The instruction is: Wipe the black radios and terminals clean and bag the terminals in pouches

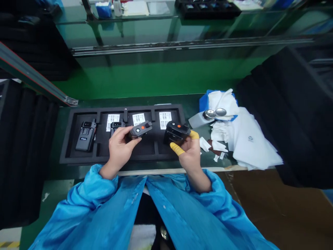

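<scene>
Before us on the bench point(191, 104) lies a foam tray point(65, 147), with both hands over it. Our left hand point(120, 145), near the tray's centre, has its thumb and fingers closed round a grey radio point(140, 128), whose orange and pale buttons face us. Our right hand point(189, 148), at the tray's three o'clock, is clamped on a black radio point(177, 131) above the rightmost compartment; yellow cots point(177, 149) cover its thumb and one finger. At the tray's nine o'clock, a third radio point(85, 136) rests in the leftmost compartment, while a fourth radio point(117, 125) sits in the next one, partly hidden behind our left hand. Labels point(165, 120) show in the other three compartments. From our right hand, a bottle point(200, 120) tilts at one o'clock, with a blue box point(204, 102) of wipes point(221, 100) just beyond; scraps point(219, 146) lie at three o'clock, and bags point(251, 140) farther out that way. Black stacks stand at nine point(20, 149) and two point(288, 114).
</scene>
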A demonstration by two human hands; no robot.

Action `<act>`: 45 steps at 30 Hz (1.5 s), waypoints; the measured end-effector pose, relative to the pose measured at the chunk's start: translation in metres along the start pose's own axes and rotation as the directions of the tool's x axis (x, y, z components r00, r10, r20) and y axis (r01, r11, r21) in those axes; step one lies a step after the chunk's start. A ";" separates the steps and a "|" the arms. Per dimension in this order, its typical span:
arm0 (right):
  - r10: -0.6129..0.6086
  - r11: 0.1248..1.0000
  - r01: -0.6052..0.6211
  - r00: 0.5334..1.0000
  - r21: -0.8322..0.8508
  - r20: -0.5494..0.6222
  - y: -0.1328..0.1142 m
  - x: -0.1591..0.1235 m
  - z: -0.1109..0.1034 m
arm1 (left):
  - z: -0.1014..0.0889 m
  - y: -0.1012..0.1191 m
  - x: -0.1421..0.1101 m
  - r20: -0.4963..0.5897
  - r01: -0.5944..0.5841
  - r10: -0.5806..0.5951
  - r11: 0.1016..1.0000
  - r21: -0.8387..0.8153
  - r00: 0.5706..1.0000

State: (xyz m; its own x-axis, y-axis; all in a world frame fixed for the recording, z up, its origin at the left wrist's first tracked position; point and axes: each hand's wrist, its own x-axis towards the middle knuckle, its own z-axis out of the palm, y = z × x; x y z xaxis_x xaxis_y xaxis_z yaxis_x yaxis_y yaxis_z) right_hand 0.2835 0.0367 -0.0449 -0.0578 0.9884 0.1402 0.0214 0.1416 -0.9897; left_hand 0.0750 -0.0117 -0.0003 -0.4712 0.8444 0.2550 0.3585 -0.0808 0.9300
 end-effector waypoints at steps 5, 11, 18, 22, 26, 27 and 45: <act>-0.003 1.000 0.004 1.000 0.011 -0.028 0.003 -0.008 0.004 | 0.004 -0.004 -0.003 0.027 -0.085 0.084 0.996 0.036 0.996; -0.010 0.999 0.011 0.999 0.031 -0.042 0.009 -0.012 0.005 | 0.005 -0.008 -0.006 0.050 -0.102 0.098 0.991 0.087 0.994; 0.009 0.994 -0.004 0.999 0.111 -0.037 0.007 -0.015 0.008 | 0.006 -0.013 -0.005 0.016 -0.378 0.378 0.923 0.075 0.926; 0.015 0.991 -0.009 0.999 0.136 -0.043 0.003 -0.016 0.009 | 0.006 -0.018 -0.004 0.014 -0.446 0.446 0.891 0.089 0.895; 0.036 0.988 -0.028 0.998 0.149 -0.049 0.003 -0.017 0.010 | 0.006 -0.017 -0.005 0.020 -0.450 0.451 0.887 0.106 0.892; 0.041 0.988 -0.034 0.998 0.153 -0.045 0.003 -0.017 0.011 | 0.006 -0.016 -0.005 0.017 -0.446 0.446 0.889 0.102 0.895; 0.569 0.244 -0.698 0.665 0.673 0.484 -0.051 0.004 0.003 | -0.016 0.037 0.000 0.574 0.647 -0.311 0.472 -0.598 0.758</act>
State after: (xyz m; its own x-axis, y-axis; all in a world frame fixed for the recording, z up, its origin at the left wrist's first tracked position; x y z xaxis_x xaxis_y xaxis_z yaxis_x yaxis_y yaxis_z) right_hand 0.2788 0.0337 0.0056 -0.5092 0.7115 -0.4843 -0.6261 -0.6923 -0.3588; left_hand 0.0756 -0.0228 0.0386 -0.0060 0.9688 -0.2479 -0.6177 0.1914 0.7627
